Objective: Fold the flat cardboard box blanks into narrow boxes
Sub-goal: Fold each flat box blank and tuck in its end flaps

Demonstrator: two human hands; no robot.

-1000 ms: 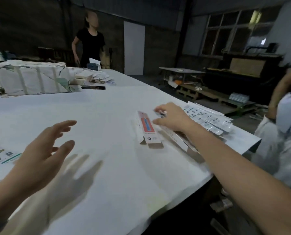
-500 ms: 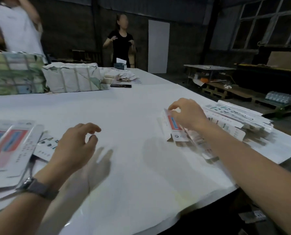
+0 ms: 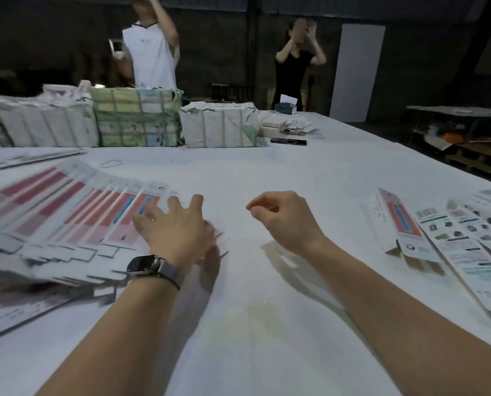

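Left hand (image 3: 175, 227) spread wide, on fanned blanks (image 3: 75, 215) – right hand (image 3: 284, 218) loosely curled, holding nothing, over table (image 3: 238, 324).

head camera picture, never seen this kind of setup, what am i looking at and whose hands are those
The camera is worn on a person's head, so it looks forward and down at that person's own hands. The left hand, above a wristwatch, rests spread fingers on a fan of flat box blanks on the white table. The right hand hangs over the table, fingers loosely curled, holding nothing. A folded narrow box lies at the right beside more printed blanks. Wrapped bundles sit at the far side, where two other people stand.
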